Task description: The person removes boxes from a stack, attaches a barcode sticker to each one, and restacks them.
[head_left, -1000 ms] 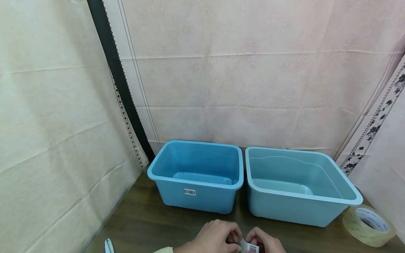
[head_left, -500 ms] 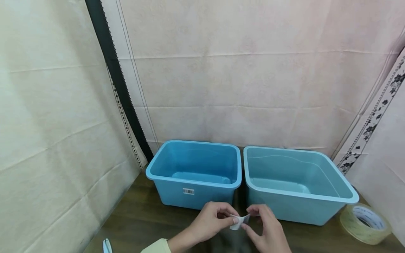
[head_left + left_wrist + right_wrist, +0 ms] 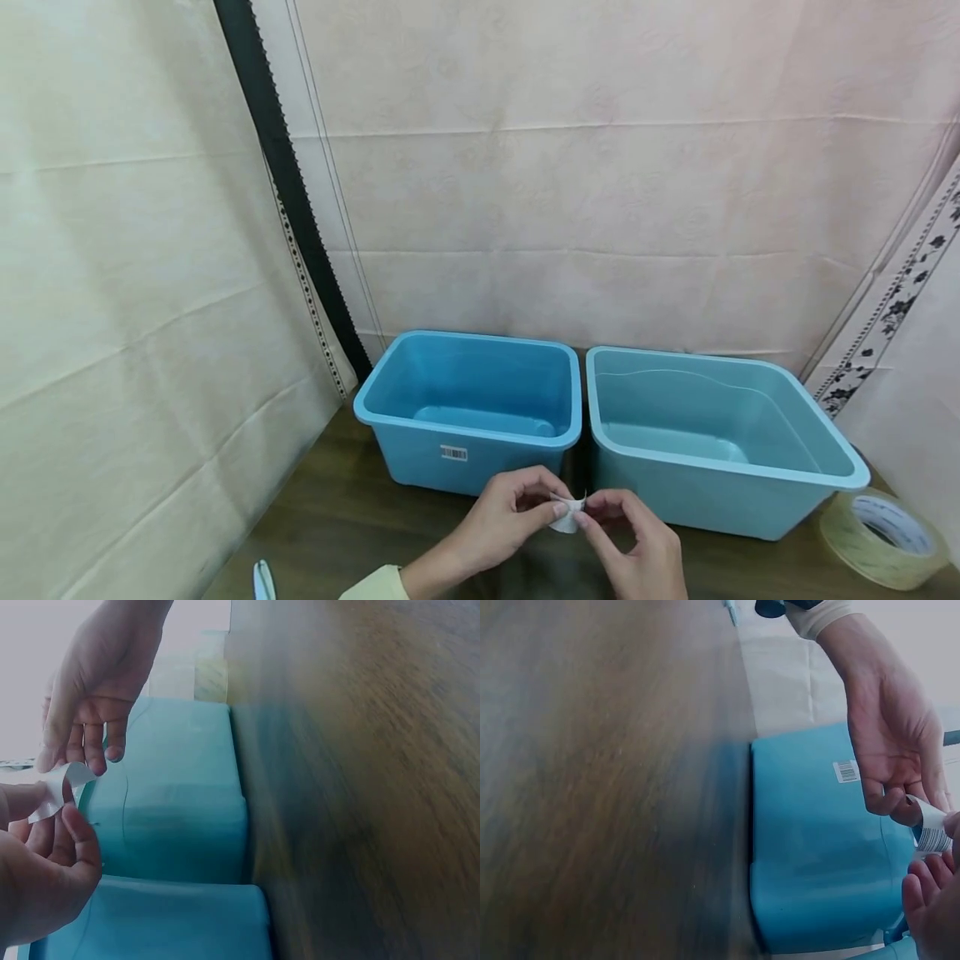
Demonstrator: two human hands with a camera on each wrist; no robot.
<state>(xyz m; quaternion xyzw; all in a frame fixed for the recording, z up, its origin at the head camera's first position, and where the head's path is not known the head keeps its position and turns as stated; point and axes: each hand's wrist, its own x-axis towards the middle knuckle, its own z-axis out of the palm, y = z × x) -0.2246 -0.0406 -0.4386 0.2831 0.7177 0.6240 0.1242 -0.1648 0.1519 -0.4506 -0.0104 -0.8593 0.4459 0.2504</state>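
Between my two hands a small white barcode label (image 3: 567, 518) is held up in front of the bins, bent into a curl. My left hand (image 3: 504, 518) pinches its left side between thumb and fingers. The thumb and forefinger of my right hand (image 3: 636, 540) pinch the right side. Black bars show on the label (image 3: 934, 831) in the right wrist view, while its plain white face is turned to the left wrist camera. Behind the left hand stands a blue plastic bin (image 3: 420, 457) with a similar barcode label (image 3: 453, 453) stuck on its front.
A paler teal bin (image 3: 697, 496) stands right of the blue one. A roll of clear tape (image 3: 885, 542) lies beyond its right end. Something slim and light blue (image 3: 263, 581) is at the front left of the dark wooden table (image 3: 330, 508). Cloth curtains (image 3: 585, 208) rise behind.
Both hands have risen from the lower edge of the head view, bringing the label up nearer the bins. Over the last half second the hands have drawn closer together, curling the label more.
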